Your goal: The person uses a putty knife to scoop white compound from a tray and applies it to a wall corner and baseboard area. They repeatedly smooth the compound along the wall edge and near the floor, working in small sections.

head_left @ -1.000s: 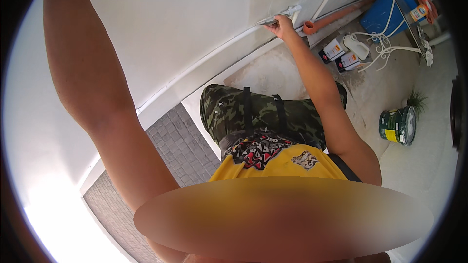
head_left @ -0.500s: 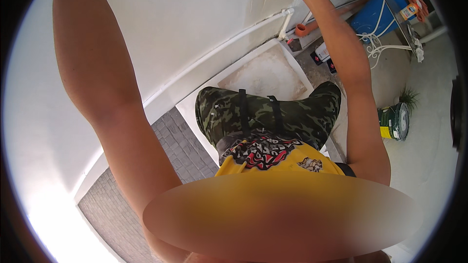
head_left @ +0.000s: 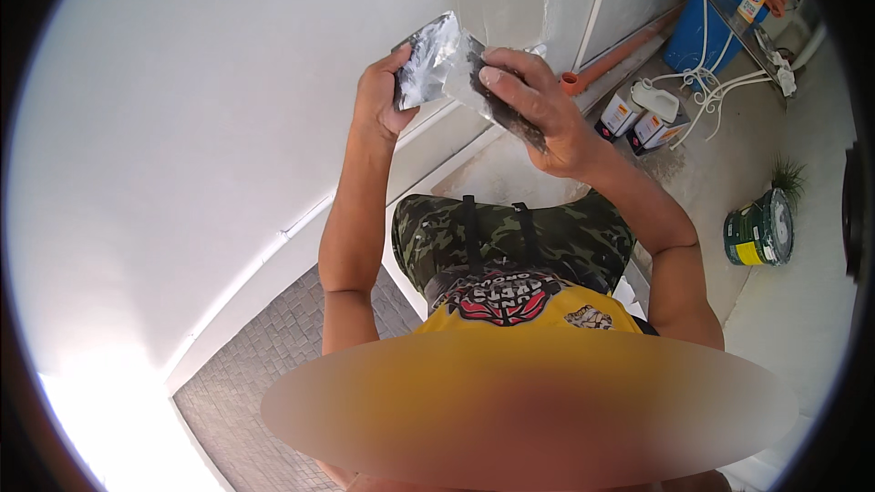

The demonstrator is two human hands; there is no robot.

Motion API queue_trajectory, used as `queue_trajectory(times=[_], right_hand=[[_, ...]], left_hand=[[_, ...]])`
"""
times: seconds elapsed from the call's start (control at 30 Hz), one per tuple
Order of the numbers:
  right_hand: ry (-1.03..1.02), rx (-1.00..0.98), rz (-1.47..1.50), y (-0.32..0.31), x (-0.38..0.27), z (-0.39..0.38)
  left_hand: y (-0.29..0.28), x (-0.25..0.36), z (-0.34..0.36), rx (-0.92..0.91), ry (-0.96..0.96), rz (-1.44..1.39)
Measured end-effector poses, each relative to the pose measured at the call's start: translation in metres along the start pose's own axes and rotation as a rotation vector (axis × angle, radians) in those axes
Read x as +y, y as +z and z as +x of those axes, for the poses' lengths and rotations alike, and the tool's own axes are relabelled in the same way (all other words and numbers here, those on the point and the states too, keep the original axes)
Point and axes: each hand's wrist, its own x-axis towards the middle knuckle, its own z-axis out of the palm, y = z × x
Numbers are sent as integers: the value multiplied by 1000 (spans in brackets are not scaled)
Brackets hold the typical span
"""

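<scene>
A white-smeared plate [head_left: 425,64] is clasped by the left hand [head_left: 375,96] and a scraper [head_left: 473,88] by the right hand [head_left: 545,117], held close together near a white wall [head_left: 228,82].

Printing shows on several things. Across the chest of the person's yellow fabric shirt [head_left: 447,321], at the lower middle of the frame, runs bold white lettering over a black-and-red graphic [head_left: 501,299]; a smaller pale emblem [head_left: 588,317] sits to its right. Right of the upper middle, two white, box-shaped cans [head_left: 618,116] bear orange label patches and dark lower corners with a red mark. At the upper right, an upright orange-and-white bottle [head_left: 751,2] carries a label with a blue badge. Farther down the right side, a round dark-green bucket [head_left: 752,235] has a bright yellow panel and small print, probably too fine to read.
</scene>
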Motion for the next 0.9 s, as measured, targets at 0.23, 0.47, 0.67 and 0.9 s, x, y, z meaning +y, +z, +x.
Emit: queue_trajectory(times=[0.23,0.47,0.67,0.9], right_hand=[[879,6,214,13,10,-74],[1283,775,1609,27,26,-106],[1111,800,1484,12,106,-132],[1456,806,1158,102,251,-163]], left_hand=[[-21,-62,-32,-19,246,-220],[-8,-115,-49,-352,1241,953],[-24,-26,-50,-171,834,1580],[95,239,-28,24,1470,790]])
